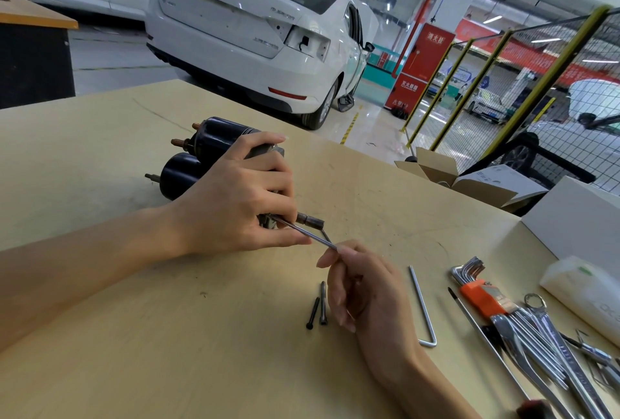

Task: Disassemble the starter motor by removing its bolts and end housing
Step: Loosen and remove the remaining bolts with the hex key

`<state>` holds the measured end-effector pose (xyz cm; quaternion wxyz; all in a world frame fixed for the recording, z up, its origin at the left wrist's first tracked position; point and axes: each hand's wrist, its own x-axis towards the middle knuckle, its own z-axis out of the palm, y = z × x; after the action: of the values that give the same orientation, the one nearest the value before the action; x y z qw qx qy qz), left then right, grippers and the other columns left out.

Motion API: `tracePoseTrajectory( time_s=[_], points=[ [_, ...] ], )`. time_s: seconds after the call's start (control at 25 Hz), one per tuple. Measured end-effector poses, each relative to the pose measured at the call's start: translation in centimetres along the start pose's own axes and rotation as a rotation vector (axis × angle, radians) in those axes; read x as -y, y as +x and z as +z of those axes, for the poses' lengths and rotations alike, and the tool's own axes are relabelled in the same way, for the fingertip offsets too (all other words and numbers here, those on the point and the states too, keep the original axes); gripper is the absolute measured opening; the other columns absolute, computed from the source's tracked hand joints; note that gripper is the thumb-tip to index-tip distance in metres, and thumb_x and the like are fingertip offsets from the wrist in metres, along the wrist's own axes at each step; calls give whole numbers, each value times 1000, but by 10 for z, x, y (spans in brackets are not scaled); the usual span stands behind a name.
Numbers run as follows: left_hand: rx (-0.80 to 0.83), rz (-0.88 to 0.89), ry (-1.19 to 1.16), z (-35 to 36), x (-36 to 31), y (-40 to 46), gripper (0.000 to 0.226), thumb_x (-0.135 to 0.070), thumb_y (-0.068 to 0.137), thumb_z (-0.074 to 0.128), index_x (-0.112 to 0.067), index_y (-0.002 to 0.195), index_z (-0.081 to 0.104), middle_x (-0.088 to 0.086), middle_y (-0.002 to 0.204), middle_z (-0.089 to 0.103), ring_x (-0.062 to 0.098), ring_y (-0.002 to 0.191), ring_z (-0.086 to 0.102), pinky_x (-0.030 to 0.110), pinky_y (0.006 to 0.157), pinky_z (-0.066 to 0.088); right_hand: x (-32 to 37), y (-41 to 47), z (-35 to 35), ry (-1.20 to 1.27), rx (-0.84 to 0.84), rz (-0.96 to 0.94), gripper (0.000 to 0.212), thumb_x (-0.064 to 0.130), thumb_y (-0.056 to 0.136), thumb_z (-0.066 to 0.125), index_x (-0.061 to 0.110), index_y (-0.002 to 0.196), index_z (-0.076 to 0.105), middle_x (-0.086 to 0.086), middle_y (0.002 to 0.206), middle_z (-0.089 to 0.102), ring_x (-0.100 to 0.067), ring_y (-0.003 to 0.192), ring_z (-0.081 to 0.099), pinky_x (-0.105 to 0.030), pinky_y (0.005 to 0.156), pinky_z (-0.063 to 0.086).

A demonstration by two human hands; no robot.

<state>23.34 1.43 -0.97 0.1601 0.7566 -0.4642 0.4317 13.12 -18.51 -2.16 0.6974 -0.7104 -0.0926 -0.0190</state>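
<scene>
The starter motor (198,156), two black cylinders with copper terminals, lies on the beige table (100,334). My left hand (235,203) grips its grey end housing from above, covering most of it. My right hand (362,287) pinches a long thin through bolt (307,232) that slants from the housing toward me. A short shaft tip (310,220) sticks out of the housing beside the bolt. Two black bolts (318,306) lie loose on the table just left of my right hand.
A single L-shaped hex key (423,308) lies right of my right hand. Further right are a hex key set in an orange holder (479,294) and several spanners (550,351). White boxes (570,224) stand at the table's right edge. A white car (255,32) is parked beyond the table.
</scene>
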Motion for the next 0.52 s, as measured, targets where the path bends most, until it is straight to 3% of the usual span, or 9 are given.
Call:
tracePoseTrajectory(
  time_s=[0.28,0.52],
  points=[
    [-4,3,1,1,0,0,34,-52,90,66,-25,70,72,-12,76,65,10,92,60,43,118,25,0,-1,-2,-53,-26,3,27,19,79,42,14,78,69,-8,50,42,-19,41,35,-20,39,27],
    [-18,0,11,1,0,0,38,-52,92,64,-23,69,71,-12,75,64,11,91,60,42,118,25,-1,-1,-1,-99,-59,-9,30,12,95,41,14,85,70,-8,50,43,-17,41,38,-20,37,29]
  ],
)
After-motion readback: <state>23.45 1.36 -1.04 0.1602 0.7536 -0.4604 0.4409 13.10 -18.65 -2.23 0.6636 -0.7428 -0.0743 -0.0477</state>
